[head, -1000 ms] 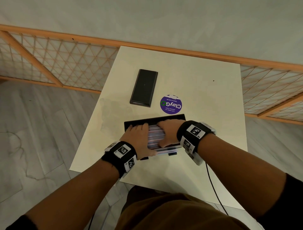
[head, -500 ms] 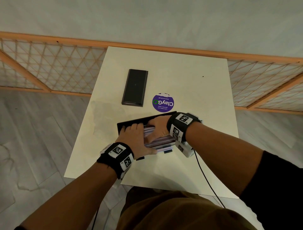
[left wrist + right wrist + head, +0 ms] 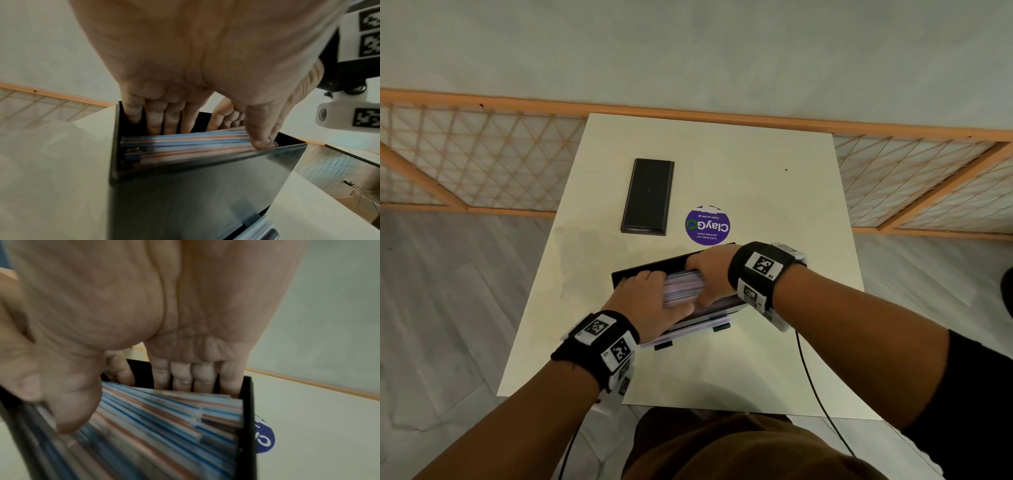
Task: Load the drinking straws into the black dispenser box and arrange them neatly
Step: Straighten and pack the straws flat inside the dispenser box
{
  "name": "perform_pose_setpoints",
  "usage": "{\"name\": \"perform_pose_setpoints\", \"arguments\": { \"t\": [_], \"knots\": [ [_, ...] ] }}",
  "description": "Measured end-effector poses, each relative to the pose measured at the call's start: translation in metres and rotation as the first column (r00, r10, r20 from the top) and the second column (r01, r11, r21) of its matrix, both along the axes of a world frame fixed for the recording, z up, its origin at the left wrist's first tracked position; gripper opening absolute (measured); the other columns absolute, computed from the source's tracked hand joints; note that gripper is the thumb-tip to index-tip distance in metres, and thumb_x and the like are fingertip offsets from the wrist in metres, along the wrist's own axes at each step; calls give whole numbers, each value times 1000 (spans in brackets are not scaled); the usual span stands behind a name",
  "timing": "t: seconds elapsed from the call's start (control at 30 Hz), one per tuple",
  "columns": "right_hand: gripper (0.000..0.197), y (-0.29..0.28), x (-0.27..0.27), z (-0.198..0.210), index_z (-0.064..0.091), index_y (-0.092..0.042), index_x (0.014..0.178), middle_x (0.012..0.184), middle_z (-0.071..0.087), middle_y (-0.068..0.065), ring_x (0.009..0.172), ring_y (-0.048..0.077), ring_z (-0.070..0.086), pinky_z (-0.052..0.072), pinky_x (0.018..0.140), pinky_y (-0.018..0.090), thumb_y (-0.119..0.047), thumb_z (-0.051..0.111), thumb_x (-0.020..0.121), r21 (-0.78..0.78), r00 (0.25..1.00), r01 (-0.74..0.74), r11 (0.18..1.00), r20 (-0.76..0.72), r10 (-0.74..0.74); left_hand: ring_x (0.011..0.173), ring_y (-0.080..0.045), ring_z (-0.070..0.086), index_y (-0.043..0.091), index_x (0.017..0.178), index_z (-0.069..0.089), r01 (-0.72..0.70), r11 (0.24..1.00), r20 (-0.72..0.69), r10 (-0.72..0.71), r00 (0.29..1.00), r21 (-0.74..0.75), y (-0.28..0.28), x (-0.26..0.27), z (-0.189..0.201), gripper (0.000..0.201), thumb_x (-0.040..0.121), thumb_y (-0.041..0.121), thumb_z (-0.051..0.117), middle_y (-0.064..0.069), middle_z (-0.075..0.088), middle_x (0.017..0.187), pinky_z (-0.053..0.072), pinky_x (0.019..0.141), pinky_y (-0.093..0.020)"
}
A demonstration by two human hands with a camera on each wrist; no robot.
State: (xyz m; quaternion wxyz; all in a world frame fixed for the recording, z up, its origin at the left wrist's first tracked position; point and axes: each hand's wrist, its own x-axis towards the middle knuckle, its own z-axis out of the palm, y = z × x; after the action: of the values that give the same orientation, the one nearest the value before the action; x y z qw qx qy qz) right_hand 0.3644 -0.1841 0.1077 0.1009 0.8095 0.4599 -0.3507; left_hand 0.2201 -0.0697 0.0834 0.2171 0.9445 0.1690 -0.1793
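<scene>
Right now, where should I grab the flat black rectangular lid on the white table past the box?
Take the flat black rectangular lid across its two long edges, mid-length, coming down from above. It lies flat on the white table, long and narrow, with bare surface along both sides, so one grip can likely span it.

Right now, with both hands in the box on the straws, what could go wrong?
1. The straws end unevenly at the right wall of the box, so some may jam or bend if pressed down.
2. The pile reaches about the front rim; straws might slip over it when the left hand and the right hand let go.
</scene>
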Motion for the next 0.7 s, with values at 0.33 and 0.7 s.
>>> {"name": "perform_pose_setpoints", "arguments": {
  "t": [0.33,0.7],
  "knots": [
    [25,-16,-4,3,61,-16,118,101,69,3,86,23,66,58,80,36,-19,62,93,66,987,-36,997,159,25,115,-24,54,19,128,51,-129,991,1,129,992,-19,-2,-4,4,48,94,52,57,-2,55,126,50,96,-41],
    [20,-25,-12,-1,63,-5,114,112,70,10,100,27,68,56,85,33,-14,56,98,19,989,80,997,126,-82,84,-19,61,15,106,53,-456,849,-83,451,889,-267,-12,5,6,43,88,53,63,-2,62,99,42,65,-31]
  ]
}}
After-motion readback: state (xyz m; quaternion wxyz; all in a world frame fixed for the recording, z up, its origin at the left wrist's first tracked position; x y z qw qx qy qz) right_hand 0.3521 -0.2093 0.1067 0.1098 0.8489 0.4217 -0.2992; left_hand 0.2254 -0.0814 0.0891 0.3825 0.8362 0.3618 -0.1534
